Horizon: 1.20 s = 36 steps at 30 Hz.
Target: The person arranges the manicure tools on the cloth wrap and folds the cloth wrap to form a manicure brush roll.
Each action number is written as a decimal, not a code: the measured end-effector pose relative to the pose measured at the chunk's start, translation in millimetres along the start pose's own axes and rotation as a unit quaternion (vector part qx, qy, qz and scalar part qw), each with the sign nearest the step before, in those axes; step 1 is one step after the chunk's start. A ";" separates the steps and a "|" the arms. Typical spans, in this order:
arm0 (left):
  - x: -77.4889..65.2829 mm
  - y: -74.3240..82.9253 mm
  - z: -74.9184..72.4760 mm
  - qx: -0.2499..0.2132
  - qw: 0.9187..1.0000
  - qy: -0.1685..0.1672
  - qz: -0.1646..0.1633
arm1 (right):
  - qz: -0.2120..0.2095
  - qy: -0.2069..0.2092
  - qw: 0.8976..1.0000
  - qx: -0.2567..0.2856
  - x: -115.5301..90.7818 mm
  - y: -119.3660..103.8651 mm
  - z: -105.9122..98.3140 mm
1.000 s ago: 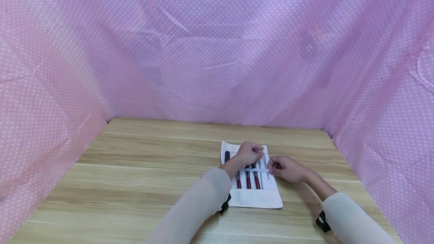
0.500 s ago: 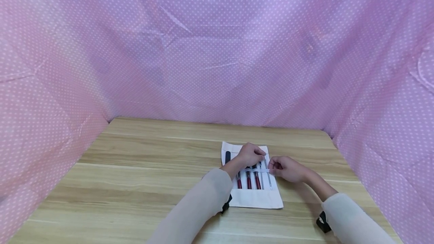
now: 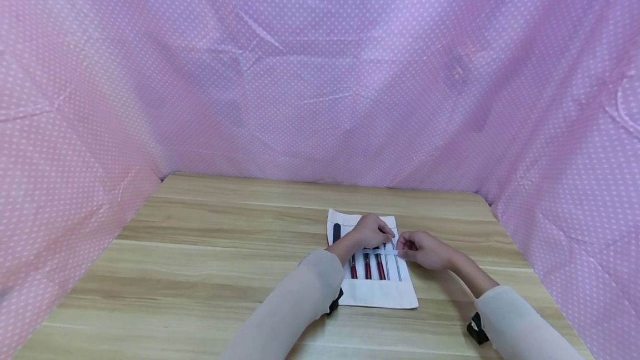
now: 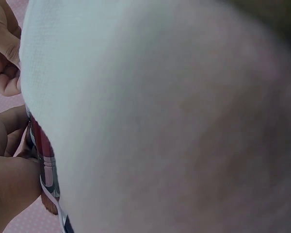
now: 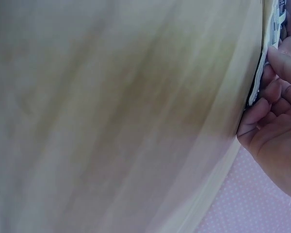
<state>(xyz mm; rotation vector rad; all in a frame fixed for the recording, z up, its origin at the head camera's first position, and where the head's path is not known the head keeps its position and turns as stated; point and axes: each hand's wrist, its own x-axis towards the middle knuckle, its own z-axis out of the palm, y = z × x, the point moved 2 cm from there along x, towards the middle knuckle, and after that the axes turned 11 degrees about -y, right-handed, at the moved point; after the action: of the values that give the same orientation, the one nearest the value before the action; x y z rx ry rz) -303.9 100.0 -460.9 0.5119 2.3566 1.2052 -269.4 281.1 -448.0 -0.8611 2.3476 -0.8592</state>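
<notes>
A white cloth tool pouch (image 3: 377, 293) lies unrolled on the table. In the head view, my left hand (image 3: 371, 230) reaches over its upper part and pinches the top end of a slim metal rod-like tool (image 3: 398, 269) near the right edge. My right hand (image 3: 424, 249) pinches the white elastic band (image 3: 390, 252) at that edge. The rod runs under the band, its lower end near the bottom pocket. Left of it lie another thin metal tool (image 3: 387, 269) and several red-handled brushes (image 3: 368, 270), their upper parts hidden by my left hand.
A black flat tool (image 3: 336, 231) sits in the pouch's left side. The wooden table (image 3: 200, 271) extends around the pouch. Pink dotted cloth (image 3: 320, 99) hangs behind and at both sides.
My left hand has moved slightly down and right with the rod's top end, and the rod's lower end has slid toward the bottom pocket. My right hand stays at the band.
</notes>
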 end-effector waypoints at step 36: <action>-2.3 -1.0 -47.6 0.025 0.996 -0.019 0.079 | -0.024 0.088 0.986 -0.141 3.8 -29.4 13.9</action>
<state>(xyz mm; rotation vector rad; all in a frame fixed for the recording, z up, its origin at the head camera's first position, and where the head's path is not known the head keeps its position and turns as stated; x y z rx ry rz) -327.8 66.7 -436.3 0.7428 2.3563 1.1956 -251.9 255.4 -437.8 -0.9940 2.6578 -0.6545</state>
